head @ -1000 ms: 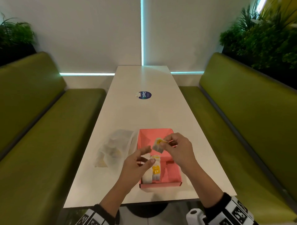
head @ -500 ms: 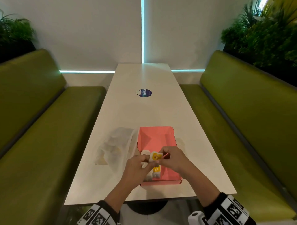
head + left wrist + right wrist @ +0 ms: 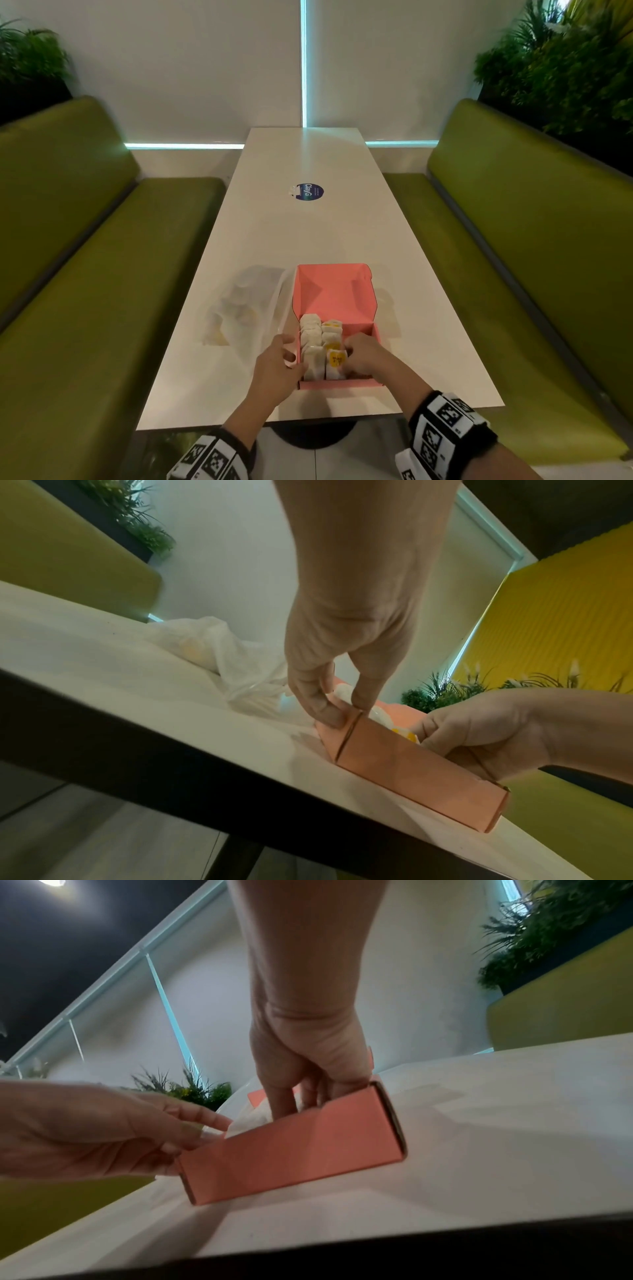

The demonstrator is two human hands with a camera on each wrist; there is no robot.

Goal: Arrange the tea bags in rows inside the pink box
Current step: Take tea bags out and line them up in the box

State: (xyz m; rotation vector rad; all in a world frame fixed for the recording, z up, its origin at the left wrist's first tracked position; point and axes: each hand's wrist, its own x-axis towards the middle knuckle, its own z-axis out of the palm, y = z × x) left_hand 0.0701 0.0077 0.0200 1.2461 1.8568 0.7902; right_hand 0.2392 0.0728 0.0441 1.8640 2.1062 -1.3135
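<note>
Two rows of white paper tea bags (image 3: 321, 346) are standing along the left side of the open pink cardboard box (image 3: 334, 291) on the white table (image 3: 308, 233) — its right part is showing bare, and the clear plastic bag (image 3: 245, 305) beside it is holding more, so I judge the work partly done. The left hand (image 3: 274, 368) is pinching the box's near-left wall; the left wrist view is showing that thumb-and-finger clamp, hidden from above. The right hand (image 3: 364, 356) is reaching inside with fingers curled — whether it is gripping a bag, I cannot tell.

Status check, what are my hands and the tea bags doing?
Left hand pinches pink box corner. Right hand in box, seating tea bag. Two rows forming. Nothing blocking.
</note>
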